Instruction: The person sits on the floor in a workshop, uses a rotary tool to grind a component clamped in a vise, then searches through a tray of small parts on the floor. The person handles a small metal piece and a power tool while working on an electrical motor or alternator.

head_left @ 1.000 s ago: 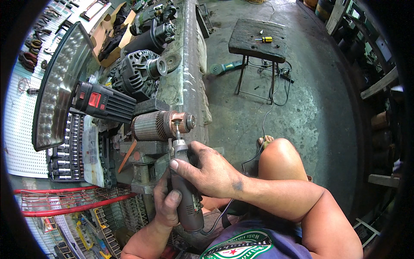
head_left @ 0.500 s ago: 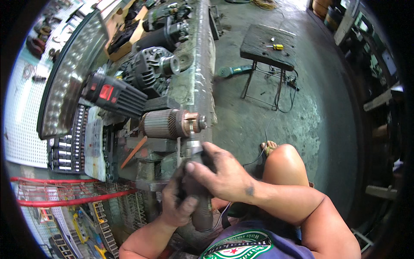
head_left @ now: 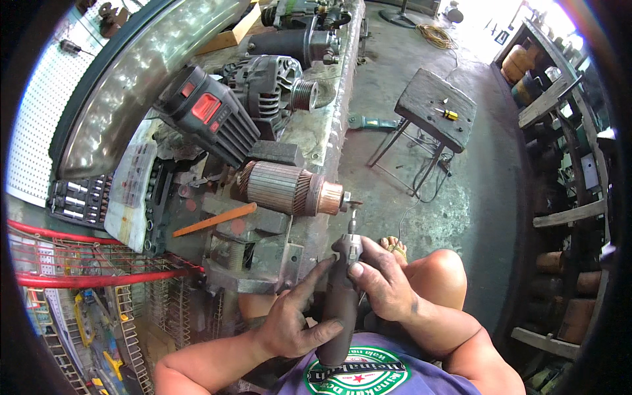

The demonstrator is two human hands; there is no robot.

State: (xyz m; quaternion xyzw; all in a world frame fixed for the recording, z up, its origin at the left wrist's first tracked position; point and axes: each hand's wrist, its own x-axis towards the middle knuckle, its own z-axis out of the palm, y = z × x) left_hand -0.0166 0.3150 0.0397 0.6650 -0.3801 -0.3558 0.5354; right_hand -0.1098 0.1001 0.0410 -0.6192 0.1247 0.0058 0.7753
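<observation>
We held the rotary tool [head_left: 340, 299] before us, long axis pointing away: our right hand [head_left: 390, 289] closed around its neck, our left hand [head_left: 287, 326] half-curled loosely along its body, farther from the disc [head_left: 355, 203], just right of the crosswise armature [head_left: 280, 187].

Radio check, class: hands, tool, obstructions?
Left hand, right hand on rotary tool. Tool bit near armature end, contact unclear. Orange strip clear of tool.

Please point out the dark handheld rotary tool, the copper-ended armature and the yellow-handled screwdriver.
Dark handheld rotary tool [head_left: 341, 296], head view: its body.
Copper-ended armature [head_left: 280, 187], head view: its grey core.
Yellow-handled screwdriver [head_left: 450, 115], head view: its handle.
</observation>
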